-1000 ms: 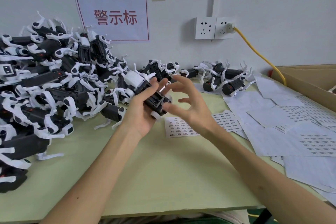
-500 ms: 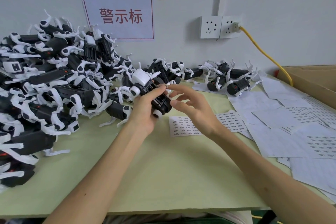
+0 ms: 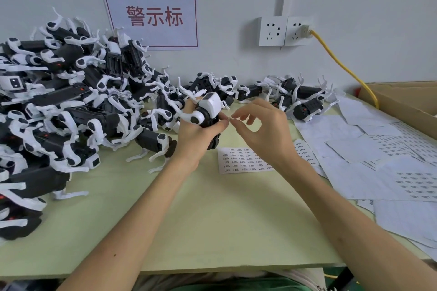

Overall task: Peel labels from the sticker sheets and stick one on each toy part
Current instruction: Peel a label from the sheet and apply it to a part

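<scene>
Nearest, pale green counter (image 3: 212, 220) with two bare forearms reaching in over it. Flat on it, white rectangular sticker sheet (image 3: 241, 160) printed with rows of small dark labels.

Just above and left of the sheet, left hand (image 3: 196, 134), fingers curled round a black-and-white plastic toy part (image 3: 208, 111) with a boxy white head and thin white legs, held clear of the counter. Directly above the sheet, right hand (image 3: 262, 134), thumb and forefinger pinching a tiny label (image 3: 229, 120) just beside the toy's dark body, remaining fingers loosely spread; contact between label and toy not discernible.

Right of the sheet, overlapping loose white paper sheets (image 3: 378, 160), some with printed rows. Left of the sheet, big heap of black-and-white toy parts (image 3: 71, 101). Behind the sheet, smaller cluster of the same toys (image 3: 300, 99). Far right of the sheet, brown cardboard box (image 3: 402, 99).

On the wall beyond the sheet, white sign with red characters (image 3: 151, 14), twin white wall sockets (image 3: 283, 30) and a plugged-in yellow cable (image 3: 343, 66).
</scene>
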A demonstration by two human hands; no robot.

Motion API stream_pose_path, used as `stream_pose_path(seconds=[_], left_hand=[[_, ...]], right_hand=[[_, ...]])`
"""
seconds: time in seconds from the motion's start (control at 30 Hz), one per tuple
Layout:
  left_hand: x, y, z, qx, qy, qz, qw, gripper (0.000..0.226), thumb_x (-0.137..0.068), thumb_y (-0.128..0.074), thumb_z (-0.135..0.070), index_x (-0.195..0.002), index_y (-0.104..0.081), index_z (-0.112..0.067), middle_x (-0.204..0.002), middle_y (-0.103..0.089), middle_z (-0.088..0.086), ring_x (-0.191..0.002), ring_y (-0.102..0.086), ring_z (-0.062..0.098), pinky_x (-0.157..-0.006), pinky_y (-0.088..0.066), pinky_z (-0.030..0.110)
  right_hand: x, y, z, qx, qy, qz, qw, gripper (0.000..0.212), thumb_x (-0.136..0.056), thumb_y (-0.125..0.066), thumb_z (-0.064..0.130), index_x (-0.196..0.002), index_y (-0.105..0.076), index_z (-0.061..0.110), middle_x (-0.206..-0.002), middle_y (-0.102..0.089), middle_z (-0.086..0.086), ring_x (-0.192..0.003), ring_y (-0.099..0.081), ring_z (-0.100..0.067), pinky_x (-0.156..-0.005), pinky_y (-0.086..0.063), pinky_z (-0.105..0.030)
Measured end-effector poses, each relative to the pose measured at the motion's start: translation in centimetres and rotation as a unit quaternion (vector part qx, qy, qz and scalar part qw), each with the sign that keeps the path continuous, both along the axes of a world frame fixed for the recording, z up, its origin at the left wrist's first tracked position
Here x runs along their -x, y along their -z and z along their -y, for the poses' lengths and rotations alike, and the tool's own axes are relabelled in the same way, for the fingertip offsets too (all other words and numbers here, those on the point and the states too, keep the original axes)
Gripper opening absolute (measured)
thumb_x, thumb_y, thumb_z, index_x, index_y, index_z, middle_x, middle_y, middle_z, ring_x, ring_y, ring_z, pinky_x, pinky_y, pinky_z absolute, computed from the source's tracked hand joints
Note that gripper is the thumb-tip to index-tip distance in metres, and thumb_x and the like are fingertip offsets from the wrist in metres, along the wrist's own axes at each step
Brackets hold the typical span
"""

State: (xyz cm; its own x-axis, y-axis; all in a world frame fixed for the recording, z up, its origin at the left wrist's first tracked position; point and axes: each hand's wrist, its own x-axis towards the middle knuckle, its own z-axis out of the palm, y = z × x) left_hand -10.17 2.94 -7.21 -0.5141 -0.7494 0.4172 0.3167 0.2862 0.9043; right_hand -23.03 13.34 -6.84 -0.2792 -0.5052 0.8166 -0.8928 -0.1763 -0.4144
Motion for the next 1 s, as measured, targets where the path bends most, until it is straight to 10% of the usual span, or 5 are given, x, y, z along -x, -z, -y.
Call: stream_pose_path(seconds=[0.33, 0.5, 0.6, 0.8, 1.0], left_hand=[[0.3, 0.4, 0.3, 0.022, 0.0, 0.021, 1.0, 0.042, -0.084, -0.077, 0.004, -0.113, -0.051, -0.012, -0.074, -0.071, -0.012, -0.068, -0.061, 0.011, -0.06, -0.05, 0.025], [0.2, 0.2, 0.1, -0.078, 0.0, 0.009, 0.997, 0.048, -0.079, -0.086, -0.028, -0.114, -0.063, -0.005, -0.087, -0.07, -0.002, -0.08, -0.065, 0.015, -0.052, -0.046, 0.016], [0.0, -0.3, 0.3, -0.165, 0.012, -0.01, 0.986, 0.03, -0.075, -0.086, -0.042, -0.083, -0.072, -0.017, -0.078, -0.068, -0.002, -0.073, -0.061, 0.016, -0.056, -0.043, 0.025], [-0.7, -1.0, 0.8, -0.352, 0.101, -0.126, 0.922, 0.04, -0.085, -0.071, -0.057, -0.085, -0.071, -0.017, -0.078, -0.065, -0.003, -0.067, -0.064, 0.012, -0.075, -0.047, 0.029], [-0.7, -1.2, 0.0, -0.321, 0.133, -0.135, 0.928, 0.047, -0.097, -0.056, -0.058, -0.097, -0.067, -0.012, -0.079, -0.067, 0.003, -0.074, -0.065, 0.018, -0.087, -0.046, 0.039]], right_hand=[[0.1, 0.1, 0.0, -0.018, -0.017, 0.003, 1.0, 0.013, -0.081, -0.075, 0.008, -0.08, -0.068, 0.019, -0.078, -0.061, 0.012, -0.069, -0.057, -0.011, -0.064, -0.044, -0.017], [-0.7, -0.1, 0.0, -0.011, -0.037, 0.107, 0.993, 0.02, -0.083, -0.071, 0.009, -0.077, -0.063, 0.026, -0.074, -0.066, 0.016, -0.067, -0.059, -0.005, -0.066, -0.041, -0.009], [-0.6, -0.3, -0.2, -0.049, -0.086, 0.203, 0.974, 0.015, -0.087, -0.075, 0.021, -0.096, -0.063, 0.024, -0.088, -0.07, 0.015, -0.077, -0.063, -0.002, -0.066, -0.044, -0.013], [-1.6, 1.0, 0.5, -0.2, -0.15, 0.241, 0.938, 0.106, -0.074, -0.09, 0.037, -0.154, -0.021, 0.033, -0.125, -0.061, 0.011, -0.114, -0.059, 0.001, -0.083, -0.044, -0.007], [-2.6, 1.7, 0.9, -0.192, -0.146, 0.224, 0.944, 0.105, -0.082, -0.084, 0.037, -0.158, -0.011, 0.031, -0.129, -0.059, 0.01, -0.118, -0.058, -0.001, -0.095, -0.045, -0.025]])
